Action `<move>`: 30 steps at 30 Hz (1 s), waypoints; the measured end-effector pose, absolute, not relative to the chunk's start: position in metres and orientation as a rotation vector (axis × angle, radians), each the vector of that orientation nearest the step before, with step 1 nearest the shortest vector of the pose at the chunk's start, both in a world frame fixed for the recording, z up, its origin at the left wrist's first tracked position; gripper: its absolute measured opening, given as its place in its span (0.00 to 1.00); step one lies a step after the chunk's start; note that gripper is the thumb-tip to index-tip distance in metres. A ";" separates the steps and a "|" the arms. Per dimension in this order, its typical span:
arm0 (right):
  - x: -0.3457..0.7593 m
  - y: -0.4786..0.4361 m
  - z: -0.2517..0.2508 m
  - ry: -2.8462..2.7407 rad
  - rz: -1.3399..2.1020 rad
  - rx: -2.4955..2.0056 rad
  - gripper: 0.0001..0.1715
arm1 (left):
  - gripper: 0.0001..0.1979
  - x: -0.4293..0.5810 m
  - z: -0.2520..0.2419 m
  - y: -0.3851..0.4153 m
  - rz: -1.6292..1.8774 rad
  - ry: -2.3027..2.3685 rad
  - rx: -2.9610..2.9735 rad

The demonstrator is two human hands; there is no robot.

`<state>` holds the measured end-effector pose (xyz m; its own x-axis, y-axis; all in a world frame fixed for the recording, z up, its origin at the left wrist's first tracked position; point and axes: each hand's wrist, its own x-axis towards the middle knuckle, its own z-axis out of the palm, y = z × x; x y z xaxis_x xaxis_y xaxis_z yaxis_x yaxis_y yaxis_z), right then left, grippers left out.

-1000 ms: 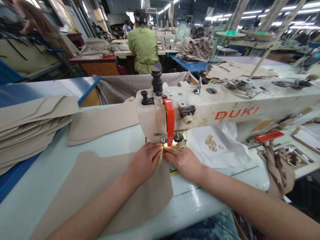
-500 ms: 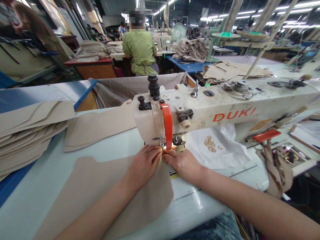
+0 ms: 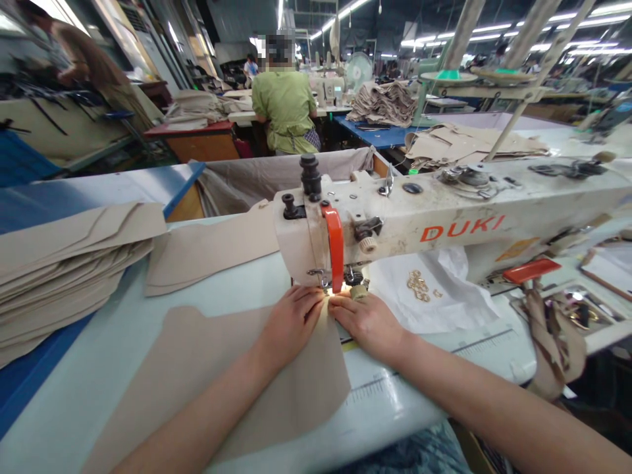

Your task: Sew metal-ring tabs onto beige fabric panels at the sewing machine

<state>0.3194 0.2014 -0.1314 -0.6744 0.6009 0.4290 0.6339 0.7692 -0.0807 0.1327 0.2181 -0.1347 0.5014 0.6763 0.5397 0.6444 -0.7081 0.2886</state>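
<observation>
Keeping left hand (image 3: pixel 291 322) on beige fabric (image 3: pixel 306 388) and right hand (image 3: pixel 368 322) at its edge, under sewing-machine head (image 3: pixel 301 243), almost as one second ago. Cannot tell if pinching or only pressing; apparently same step.

At twelve o'clock, a co-worker in a green shirt (image 3: pixel 284 105) has their back turned. At ten, a person in brown (image 3: pixel 93 62) leans forward; a red-topped table (image 3: pixel 197 128) stands nearer. At one, crumpled fabric (image 3: pixel 388 102) covers part of a blue table (image 3: pixel 380 136). Fluorescent tubes (image 3: pixel 612 9) glow at two.
</observation>
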 end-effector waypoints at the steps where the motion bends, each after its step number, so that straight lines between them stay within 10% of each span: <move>1: 0.320 0.201 -0.131 -2.526 -0.108 -0.905 0.06 | 0.12 0.132 -0.136 0.217 0.980 1.177 2.686; 30: 0.317 0.206 -0.128 -2.669 0.039 -0.848 0.07 | 0.20 0.123 -0.139 0.209 0.654 1.167 2.933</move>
<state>0.3169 0.2058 -0.1282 -0.7643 0.5652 0.3106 0.5557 0.8215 -0.1274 0.1234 0.2094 -0.1387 0.6561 0.6409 0.3985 0.6743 -0.7349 0.0718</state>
